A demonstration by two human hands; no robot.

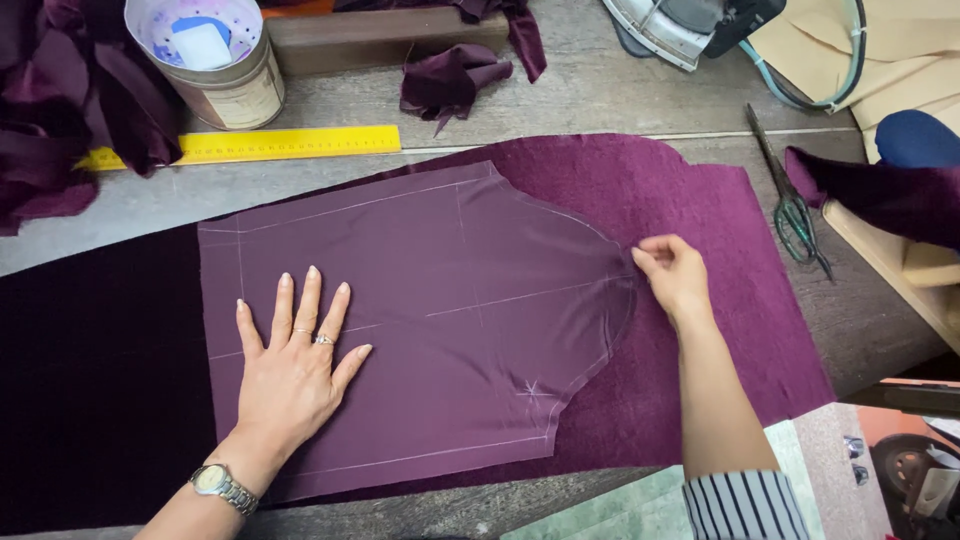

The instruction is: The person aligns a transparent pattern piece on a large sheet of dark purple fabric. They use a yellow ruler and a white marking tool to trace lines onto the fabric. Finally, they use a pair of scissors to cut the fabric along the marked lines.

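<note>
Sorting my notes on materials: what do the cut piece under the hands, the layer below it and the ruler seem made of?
Cut piece: thin, smooth woven cloth, probably lining, faint sheen, chalk lines. Lower layer: plush purple fabric, velvet-like, matte nap. Ruler: yellow, likely plastic or painted metal.

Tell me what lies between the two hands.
In the head view, only the smooth purple cut fabric piece with chalk lines spans from the left hand to the right hand.
</note>
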